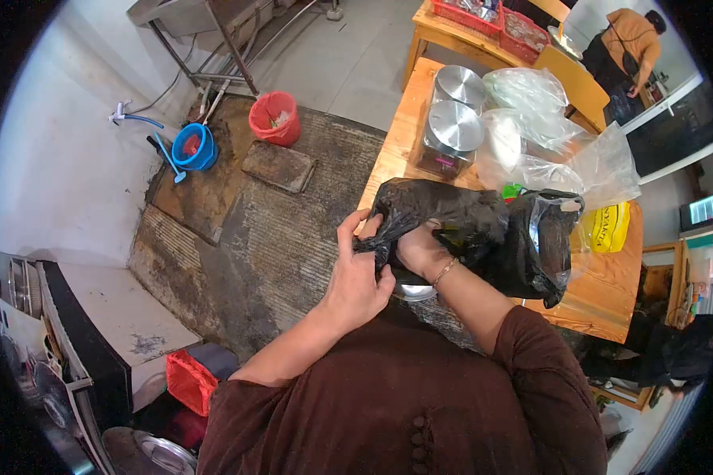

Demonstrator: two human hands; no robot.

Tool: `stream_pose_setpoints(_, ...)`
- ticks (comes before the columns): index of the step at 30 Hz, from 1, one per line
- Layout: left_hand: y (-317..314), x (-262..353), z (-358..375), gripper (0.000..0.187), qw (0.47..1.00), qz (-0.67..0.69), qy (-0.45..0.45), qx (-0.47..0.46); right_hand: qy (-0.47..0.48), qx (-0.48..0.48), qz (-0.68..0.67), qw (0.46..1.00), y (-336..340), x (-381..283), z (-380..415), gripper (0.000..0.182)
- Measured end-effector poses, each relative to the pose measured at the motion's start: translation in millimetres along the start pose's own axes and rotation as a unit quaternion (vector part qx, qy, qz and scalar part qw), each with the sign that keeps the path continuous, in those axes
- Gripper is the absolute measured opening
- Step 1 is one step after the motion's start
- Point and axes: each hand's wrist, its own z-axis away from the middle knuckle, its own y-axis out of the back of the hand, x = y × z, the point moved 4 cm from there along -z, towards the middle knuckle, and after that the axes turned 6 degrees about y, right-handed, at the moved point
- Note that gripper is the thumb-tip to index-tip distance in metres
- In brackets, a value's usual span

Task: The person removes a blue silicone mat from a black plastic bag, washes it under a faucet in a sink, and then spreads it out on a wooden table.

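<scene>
My left hand [360,273] grips the edge of a black plastic bag [444,202] at the near side of the wooden table [602,297]. Inside the bag's opening is my right hand [421,252], its fingers hidden by the plastic. Under my right wrist a bit of a shiny metal bowl [414,292] shows. A second black bag [537,245] stands open just to the right. Behind the bags are two round steel-topped scales [455,127] and several clear plastic bags [531,95]. A yellow packet [610,228] lies at the right.
On the floor at the left are a blue bucket [195,147], a red bin [275,119] and a stone block [279,165]. Red trays [523,36] sit on a farther table. A person [626,51] bends over at the upper right. A red bag [188,381] is at lower left.
</scene>
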Motion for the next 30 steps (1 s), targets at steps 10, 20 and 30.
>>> stream_pose_setpoints(10, 2, -5, -12, 0.029, 1.0, 0.002, -0.015, 0.021, 0.051, 0.221, 0.024, 0.974, 98, 46, 28, 0.021)
stream_pose_setpoints(20, -1, -4, -22, 0.053, 0.996, -0.08, 0.009, 0.022, -0.223, 0.242, -0.794, 0.512, 143, 48, 40, 0.013)
stream_pose_setpoints(30, 6, 15, -28, 0.094, 0.994, -0.105, 0.002, 0.02, -0.189, 0.258, -0.891, 0.324, 199, 24, 53, 0.023)
